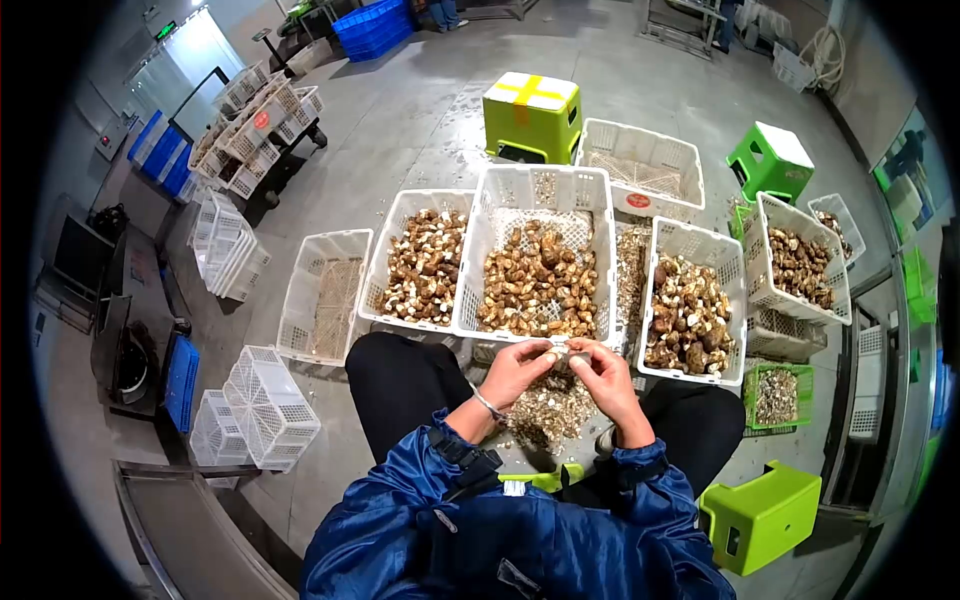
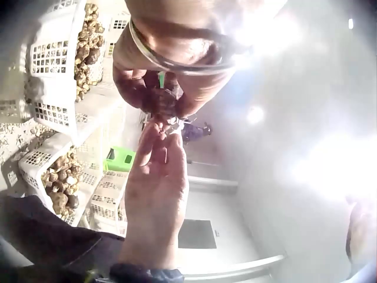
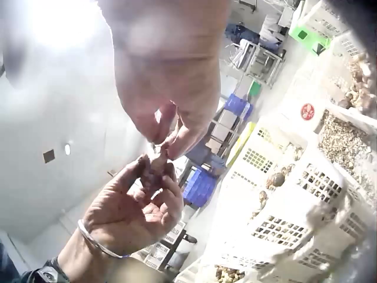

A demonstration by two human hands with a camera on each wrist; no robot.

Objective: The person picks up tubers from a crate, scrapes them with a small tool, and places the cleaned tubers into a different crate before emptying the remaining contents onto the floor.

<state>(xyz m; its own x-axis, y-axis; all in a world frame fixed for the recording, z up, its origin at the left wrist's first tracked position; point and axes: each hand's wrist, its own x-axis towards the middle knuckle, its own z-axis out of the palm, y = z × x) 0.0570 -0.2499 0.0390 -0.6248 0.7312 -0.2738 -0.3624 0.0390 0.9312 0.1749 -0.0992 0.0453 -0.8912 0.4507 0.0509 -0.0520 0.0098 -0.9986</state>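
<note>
Both hands meet above the heap of trimmings (image 1: 548, 412) between the knees. The left hand (image 1: 510, 374) (image 2: 177, 50) (image 3: 126, 215) grips a small brown mushroom (image 3: 154, 171) between thumb and fingertips. At the mushroom's pale end, the right hand (image 1: 608, 378) (image 2: 156, 197) (image 3: 171, 82) pinches with thumb and fingers; whether a small tool is in that pinch, I cannot tell. Just beyond the hands stands a white crate (image 1: 465, 300) of mushrooms (image 1: 540, 285), with another mushroom crate (image 1: 740, 300) at its right.
More mushrooms fill a crate (image 1: 372, 290) left of the middle one, beside a white crate (image 1: 285, 320) at far left. Green stools stand behind (image 1: 555, 130) and at lower right (image 1: 768, 525). Stacked crates (image 1: 275, 410) are at lower left, a loaded cart (image 1: 265, 140) at upper left.
</note>
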